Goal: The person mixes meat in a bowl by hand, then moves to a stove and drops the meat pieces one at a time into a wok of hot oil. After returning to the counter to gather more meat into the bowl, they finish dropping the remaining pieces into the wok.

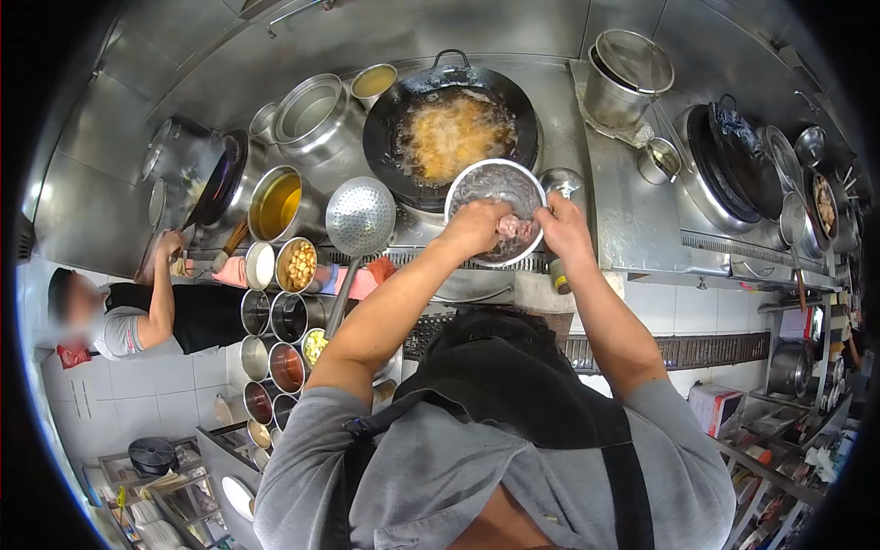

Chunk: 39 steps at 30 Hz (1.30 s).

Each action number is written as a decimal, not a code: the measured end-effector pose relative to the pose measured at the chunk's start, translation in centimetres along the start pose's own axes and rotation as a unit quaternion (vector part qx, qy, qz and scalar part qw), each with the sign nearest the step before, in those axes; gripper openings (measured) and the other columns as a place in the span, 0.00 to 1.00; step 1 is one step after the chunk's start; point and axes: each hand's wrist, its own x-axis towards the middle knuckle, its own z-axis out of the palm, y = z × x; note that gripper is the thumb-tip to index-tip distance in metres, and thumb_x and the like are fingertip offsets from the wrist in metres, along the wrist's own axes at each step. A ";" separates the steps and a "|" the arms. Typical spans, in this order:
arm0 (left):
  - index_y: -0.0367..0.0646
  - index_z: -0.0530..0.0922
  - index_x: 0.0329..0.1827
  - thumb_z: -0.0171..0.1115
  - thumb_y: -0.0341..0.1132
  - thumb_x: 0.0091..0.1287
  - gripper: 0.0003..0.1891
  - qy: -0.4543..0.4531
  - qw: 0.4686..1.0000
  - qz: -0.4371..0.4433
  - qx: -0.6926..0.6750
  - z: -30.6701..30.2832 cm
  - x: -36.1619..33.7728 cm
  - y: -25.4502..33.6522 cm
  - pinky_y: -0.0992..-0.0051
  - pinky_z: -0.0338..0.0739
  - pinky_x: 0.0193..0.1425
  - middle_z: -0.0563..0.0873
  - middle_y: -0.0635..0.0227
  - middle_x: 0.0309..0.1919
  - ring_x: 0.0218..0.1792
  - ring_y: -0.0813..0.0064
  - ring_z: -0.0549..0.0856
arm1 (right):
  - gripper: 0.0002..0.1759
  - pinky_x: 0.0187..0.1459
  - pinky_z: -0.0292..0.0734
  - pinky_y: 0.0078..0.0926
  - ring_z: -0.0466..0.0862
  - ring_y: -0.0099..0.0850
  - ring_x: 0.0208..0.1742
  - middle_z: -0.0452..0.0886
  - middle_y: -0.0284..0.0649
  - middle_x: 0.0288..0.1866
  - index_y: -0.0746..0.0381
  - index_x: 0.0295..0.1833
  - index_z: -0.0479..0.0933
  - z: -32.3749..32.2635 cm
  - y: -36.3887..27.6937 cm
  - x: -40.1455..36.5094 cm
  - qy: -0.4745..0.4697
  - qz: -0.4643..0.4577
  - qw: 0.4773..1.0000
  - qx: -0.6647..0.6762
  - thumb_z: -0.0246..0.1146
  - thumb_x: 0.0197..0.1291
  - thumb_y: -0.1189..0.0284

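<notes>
A steel bowl [486,188] sits at the front edge of a black wok [403,110] full of bubbling golden oil [451,133]. Both hands are over the bowl's near rim. My left hand [474,226] and my right hand [561,227] pinch a pinkish lump of raw meat [515,227] between them, fingers closed on it from either side. The bowl's inside looks wet and greyish. My arms reach forward from a grey shirt and black apron.
A perforated ladle [360,216] rests left of the bowl. Several seasoning pots [284,316] line the left side, with an oil pot [274,203]. Another person [137,312] works a second wok [218,179] at far left. More woks and pots [733,160] stand right.
</notes>
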 end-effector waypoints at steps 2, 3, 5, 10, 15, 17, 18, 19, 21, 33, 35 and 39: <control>0.48 0.82 0.49 0.68 0.29 0.51 0.19 -0.001 0.999 -0.032 -0.036 -0.5 -0.3 -0.3 0.62 0.79 0.49 0.85 0.52 0.39 0.42 0.51 0.84 | 0.13 0.37 0.70 0.42 0.77 0.49 0.32 0.76 0.57 0.28 0.70 0.31 0.71 0.7 1.1 0.2 0.000 0.018 1.000 0.013 0.58 0.49 0.68; 0.48 0.83 0.48 0.68 0.29 0.51 0.18 0.001 0.996 -0.062 -0.069 -1.1 -0.4 -0.5 0.63 0.80 0.48 0.86 0.52 0.39 0.41 0.52 0.85 | 0.14 0.36 0.70 0.39 0.75 0.44 0.30 0.75 0.55 0.26 0.70 0.30 0.71 0.9 1.5 0.5 0.003 0.032 0.999 0.027 0.60 0.48 0.67; 0.48 0.84 0.47 0.68 0.28 0.51 0.17 -0.002 0.988 -0.112 -0.110 -2.6 -0.5 -0.7 0.67 0.80 0.46 0.87 0.54 0.37 0.39 0.58 0.86 | 0.14 0.36 0.70 0.38 0.75 0.43 0.29 0.75 0.54 0.26 0.69 0.30 0.71 1.2 2.0 0.8 0.004 0.029 1.000 0.008 0.60 0.48 0.67; 0.42 0.85 0.43 0.66 0.26 0.54 0.12 -0.054 0.943 -0.232 -0.234 -2.9 0.5 -4.0 0.78 0.79 0.43 0.88 0.66 0.36 0.36 0.78 0.85 | 0.13 0.34 0.69 0.36 0.75 0.39 0.28 0.73 0.51 0.24 0.69 0.29 0.71 2.6 2.2 1.6 -0.004 0.028 0.999 0.016 0.60 0.47 0.69; 0.41 0.84 0.43 0.62 0.20 0.57 0.12 0.019 0.898 -0.204 -0.390 -6.2 0.2 -5.1 0.77 0.80 0.39 0.88 0.65 0.36 0.35 0.77 0.85 | 0.14 0.37 0.69 0.39 0.77 0.44 0.31 0.75 0.54 0.26 0.70 0.27 0.70 4.2 2.4 2.0 -0.038 0.085 0.991 0.097 0.61 0.46 0.68; 0.41 0.83 0.43 0.60 0.18 0.57 0.13 0.052 0.854 -0.191 -0.481 -7.7 -0.1 -7.0 0.76 0.79 0.36 0.88 0.66 0.34 0.33 0.78 0.85 | 0.14 0.36 0.69 0.38 0.76 0.41 0.30 0.74 0.52 0.25 0.70 0.27 0.70 4.3 3.1 1.9 -0.031 0.071 0.992 0.102 0.62 0.45 0.68; 0.39 0.82 0.44 0.59 0.16 0.58 0.13 0.066 0.850 -0.199 -0.484 -8.2 0.1 -8.8 0.76 0.81 0.38 0.87 0.63 0.36 0.35 0.75 0.85 | 0.14 0.35 0.69 0.37 0.75 0.41 0.29 0.74 0.51 0.24 0.70 0.27 0.70 4.4 3.8 1.8 -0.024 0.079 0.993 0.088 0.62 0.46 0.68; 0.36 0.80 0.45 0.58 0.15 0.60 0.13 0.080 0.844 -0.206 -0.488 -8.7 0.5 -10.9 0.75 0.82 0.39 0.87 0.60 0.38 0.37 0.71 0.86 | 0.14 0.34 0.68 0.37 0.73 0.40 0.28 0.74 0.50 0.23 0.70 0.28 0.71 4.4 4.5 1.6 -0.016 0.087 0.993 0.074 0.62 0.46 0.68; 0.37 0.81 0.43 0.59 0.17 0.59 0.11 0.062 0.868 -0.232 -0.435 -8.1 1.1 -15.9 0.75 0.82 0.40 0.87 0.59 0.37 0.39 0.73 0.86 | 0.14 0.32 0.66 0.37 0.70 0.39 0.26 0.72 0.49 0.22 0.70 0.27 0.70 4.1 5.1 0.9 -0.004 0.076 0.994 0.073 0.62 0.46 0.68; 0.57 0.79 0.56 0.67 0.28 0.51 0.26 -0.020 0.942 -0.288 0.169 -7.2 8.4 -28.4 0.62 0.78 0.56 0.84 0.58 0.50 0.52 0.57 0.83 | 0.11 0.33 0.68 0.33 0.72 0.33 0.29 0.73 0.45 0.25 0.68 0.30 0.72 -0.2 6.0 -5.2 0.077 0.212 0.971 0.078 0.61 0.49 0.70; 0.55 0.76 0.60 0.65 0.29 0.53 0.27 -0.017 0.947 -0.259 0.190 -8.2 11.0 -30.0 0.62 0.78 0.57 0.82 0.51 0.51 0.53 0.56 0.82 | 0.07 0.25 0.63 0.22 0.69 0.19 0.23 0.70 0.30 0.20 0.63 0.25 0.70 -0.2 6.3 -5.7 0.099 0.177 0.973 0.107 0.60 0.52 0.76; 0.49 0.79 0.56 0.60 0.28 0.54 0.23 0.043 0.964 -0.176 0.197 -10.9 14.5 -29.6 0.61 0.76 0.59 0.82 0.48 0.49 0.54 0.54 0.81 | 0.07 0.26 0.62 0.21 0.68 0.18 0.23 0.70 0.29 0.20 0.63 0.25 0.70 -0.6 4.9 -6.5 0.102 0.183 0.968 0.136 0.59 0.52 0.76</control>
